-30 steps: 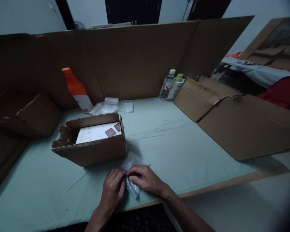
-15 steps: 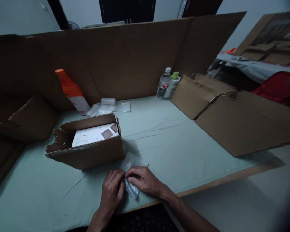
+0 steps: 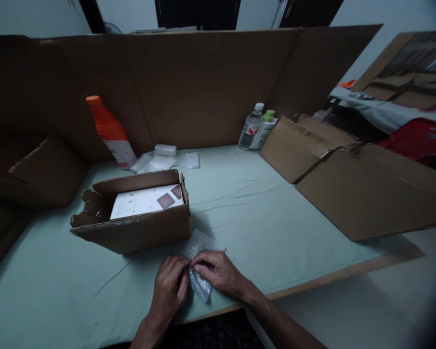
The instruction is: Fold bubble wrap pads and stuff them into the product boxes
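Observation:
Both my hands rest on the near edge of the pale green table (image 3: 261, 213), fingers curled together on a clear bubble-wrap bag (image 3: 199, 246). My left hand (image 3: 170, 288) pinches its left side, my right hand (image 3: 218, 272) presses on its right side. What lies inside the wrap is hidden. Just behind the hands stands a small open cardboard box (image 3: 138, 228) with a torn left flap. A white box (image 3: 147, 201) with brown squares printed on it lies inside.
An orange bottle (image 3: 111, 131) leans at the back left beside more bubble-wrap pieces (image 3: 163, 159). A water bottle (image 3: 251, 127) and a green-capped bottle (image 3: 263, 129) stand by the cardboard back wall. Flattened cartons (image 3: 370, 189) cover the right side; another folded carton (image 3: 39, 172) lies left.
Both hands stay on the bubble wrap with only small finger shifts. The view has swayed slightly; nothing else on the table moved.

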The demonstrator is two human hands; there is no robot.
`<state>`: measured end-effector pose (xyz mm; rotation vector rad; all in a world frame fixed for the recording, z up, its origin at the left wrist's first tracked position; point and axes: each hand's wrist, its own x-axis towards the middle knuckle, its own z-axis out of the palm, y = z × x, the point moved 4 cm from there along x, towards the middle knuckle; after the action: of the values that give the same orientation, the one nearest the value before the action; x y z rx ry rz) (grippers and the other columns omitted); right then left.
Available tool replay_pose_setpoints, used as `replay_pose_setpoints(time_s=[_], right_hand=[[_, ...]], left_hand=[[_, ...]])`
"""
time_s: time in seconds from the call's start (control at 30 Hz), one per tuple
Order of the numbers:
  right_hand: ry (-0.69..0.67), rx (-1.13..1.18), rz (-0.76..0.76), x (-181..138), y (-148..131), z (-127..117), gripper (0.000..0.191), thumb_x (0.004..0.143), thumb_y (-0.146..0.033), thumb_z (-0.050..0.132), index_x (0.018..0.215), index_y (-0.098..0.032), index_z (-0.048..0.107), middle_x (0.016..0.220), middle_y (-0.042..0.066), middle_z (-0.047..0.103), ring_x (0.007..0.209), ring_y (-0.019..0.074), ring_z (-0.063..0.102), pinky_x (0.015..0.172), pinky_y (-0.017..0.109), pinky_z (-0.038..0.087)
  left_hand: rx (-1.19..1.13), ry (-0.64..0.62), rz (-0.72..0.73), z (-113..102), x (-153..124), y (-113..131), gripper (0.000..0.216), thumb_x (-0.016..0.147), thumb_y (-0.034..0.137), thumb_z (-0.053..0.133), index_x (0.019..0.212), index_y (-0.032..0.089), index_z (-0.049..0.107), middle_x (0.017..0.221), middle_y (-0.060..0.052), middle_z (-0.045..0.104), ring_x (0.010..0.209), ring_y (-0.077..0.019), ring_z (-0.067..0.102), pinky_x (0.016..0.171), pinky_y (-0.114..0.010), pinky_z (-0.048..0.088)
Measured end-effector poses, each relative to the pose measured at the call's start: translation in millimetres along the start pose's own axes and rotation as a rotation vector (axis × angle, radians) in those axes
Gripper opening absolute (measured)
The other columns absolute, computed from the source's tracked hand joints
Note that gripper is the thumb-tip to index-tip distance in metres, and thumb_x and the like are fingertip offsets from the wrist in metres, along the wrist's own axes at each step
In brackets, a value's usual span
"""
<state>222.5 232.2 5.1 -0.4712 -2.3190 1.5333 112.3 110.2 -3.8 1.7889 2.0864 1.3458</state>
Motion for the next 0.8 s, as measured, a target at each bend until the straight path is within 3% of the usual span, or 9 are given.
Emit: replay_pose_setpoints(time_s=[0.37, 0.67, 0.8], right_hand=[[-0.047, -0.071, -0.038, 3.4, -10.8, -0.8, 0.017, 0.087, -0.016, 0.059, 0.093, -0.019, 0.075, 0.087, 0.003, 0.075, 0.080, 0.0158, 0.068, 0.077, 0.026, 0.053], [0.061, -0.171, -0.108, 12.2, -18.4, -10.0, 0.015, 0.090, -0.016, 0.057, 0.096, -0.018, 0.071, 0.091, 0.005, 0.073, 0.086, 0.0169, 0.068, 0.079, 0.028, 0.052], [0.016, -0.220, -0.129, 13.4, -16.5, -9.6, 0.018, 0.086, -0.018, 0.063, 0.103, -0.018, 0.070, 0.102, 0.007, 0.073, 0.094, 0.0192, 0.067, 0.084, 0.031, 0.054]], left_hand=[[-0.073, 0.045, -0.019, -4.2, 0.7, 0.8, 0.024, 0.090, 0.008, 0.050, 0.101, 0.021, 0.066, 0.091, -0.005, 0.073, 0.086, -0.0186, 0.068, 0.077, -0.032, 0.056], [-0.064, 0.081, -0.015, -7.4, 0.2, 1.4, 0.024, 0.090, 0.007, 0.051, 0.105, 0.020, 0.064, 0.091, -0.005, 0.072, 0.085, -0.0176, 0.068, 0.075, -0.029, 0.056], [-0.031, 0.095, -0.029, -13.0, -2.3, -0.1, 0.022, 0.091, 0.009, 0.053, 0.106, 0.021, 0.064, 0.092, -0.003, 0.071, 0.086, -0.0168, 0.068, 0.077, -0.028, 0.056]])
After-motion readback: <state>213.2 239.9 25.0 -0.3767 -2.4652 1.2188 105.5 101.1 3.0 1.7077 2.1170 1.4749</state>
